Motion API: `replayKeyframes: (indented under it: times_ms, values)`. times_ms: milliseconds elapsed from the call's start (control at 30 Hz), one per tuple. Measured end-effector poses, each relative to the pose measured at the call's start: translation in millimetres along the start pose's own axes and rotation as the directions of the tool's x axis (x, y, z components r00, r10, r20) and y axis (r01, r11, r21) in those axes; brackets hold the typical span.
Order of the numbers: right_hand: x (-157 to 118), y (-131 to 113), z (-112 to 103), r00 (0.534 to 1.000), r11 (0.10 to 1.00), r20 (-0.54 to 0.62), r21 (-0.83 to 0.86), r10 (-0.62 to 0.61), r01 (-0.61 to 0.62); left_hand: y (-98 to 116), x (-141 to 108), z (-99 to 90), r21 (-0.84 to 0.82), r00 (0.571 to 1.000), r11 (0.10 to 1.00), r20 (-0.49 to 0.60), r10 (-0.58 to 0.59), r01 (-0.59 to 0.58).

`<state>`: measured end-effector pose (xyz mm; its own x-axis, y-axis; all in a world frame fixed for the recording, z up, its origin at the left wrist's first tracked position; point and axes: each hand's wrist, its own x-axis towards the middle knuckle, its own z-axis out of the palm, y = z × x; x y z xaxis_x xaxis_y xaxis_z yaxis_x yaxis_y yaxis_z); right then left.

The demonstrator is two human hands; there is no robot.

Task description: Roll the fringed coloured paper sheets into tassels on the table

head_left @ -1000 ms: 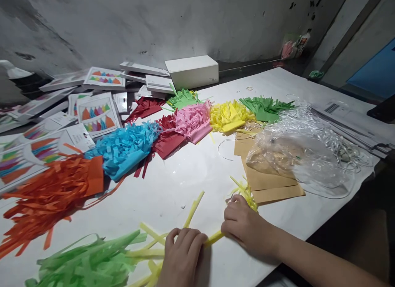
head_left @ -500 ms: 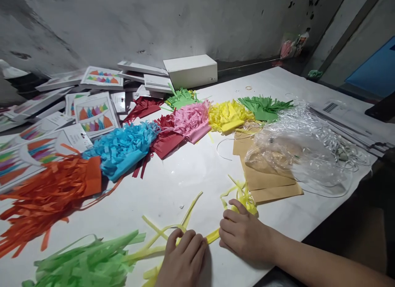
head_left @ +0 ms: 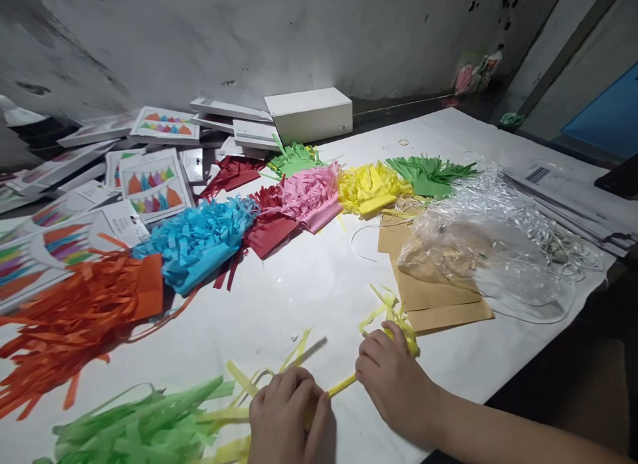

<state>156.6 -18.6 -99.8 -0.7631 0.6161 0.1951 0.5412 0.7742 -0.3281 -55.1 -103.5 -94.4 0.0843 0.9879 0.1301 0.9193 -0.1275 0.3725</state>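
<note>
A yellow paper tassel is stretched between my hands near the table's front edge, its middle a thin rolled band. My left hand is closed on the band's left part, with yellow strips fanning out beyond it. My right hand grips the other end, fingers curled, and more yellow fringe sticks out past its fingertips. Light green fringe lies left of my left hand.
Orange, blue, dark red, pink, yellow and green fringe bundles cross the white table. Printed packages and a white box stand behind. Brown paper, clear plastic and white string lie at the right.
The yellow band between my hands looks narrower and more tightly rolled. My left hand has shifted slightly left, and the strips beside it have moved.
</note>
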Motion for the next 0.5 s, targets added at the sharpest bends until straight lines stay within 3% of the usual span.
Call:
replayKeyframes:
  times_ms: [67, 133, 300, 500]
  values:
    - [2, -2, 1, 0.998, 0.997, 0.004, 0.032, 0.066, -0.066, 5, 4, -1.2, 0.036, 0.997, 0.996, 0.009, -0.080, 0.079]
    - [3, -3, -1, 0.997, 0.995, -0.023, 0.067, 0.080, -0.078, 10, 6, -1.6, 0.062, 0.997, 0.996, -0.022, -0.067, 0.069]
    - [4, -2, -5, 0.970, 0.973, -0.088, -0.031, -0.229, 0.227, 17, 1, 6.6, 0.169, 0.980, 0.969, -0.056, 0.193, -0.181]
    - [10, -4, 4, 0.947, 0.940, -0.090, -0.181, -0.309, 0.289, 14, 21, 1.4, 0.076, 0.992, 0.989, 0.028, 0.125, -0.126]
